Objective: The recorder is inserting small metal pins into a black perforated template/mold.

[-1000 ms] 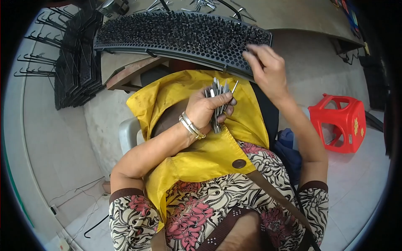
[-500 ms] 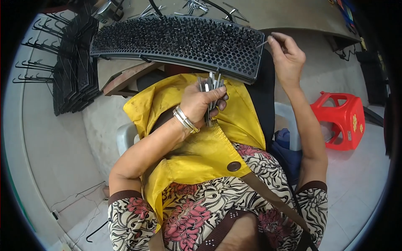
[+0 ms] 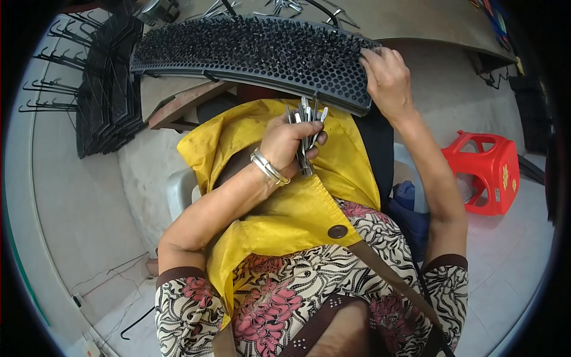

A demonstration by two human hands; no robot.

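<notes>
Currently the left hand is closed around a bundle of metal pins above the yellow apron. Right hand presses fingertips onto the right end of the black perforated panel at the workbench edge. Most holes look filled; the bundle remains.

Shiny metal pins; matt black plastic panel.

The perforated panel lies across the surface in front of the person, its near edge over the lap. The right hand rests on the panel's right end; the left hand sits just below the near edge, gripping a bundle of metal pins. A stack of panels stands to the left, a stool to the right on the floor
</notes>
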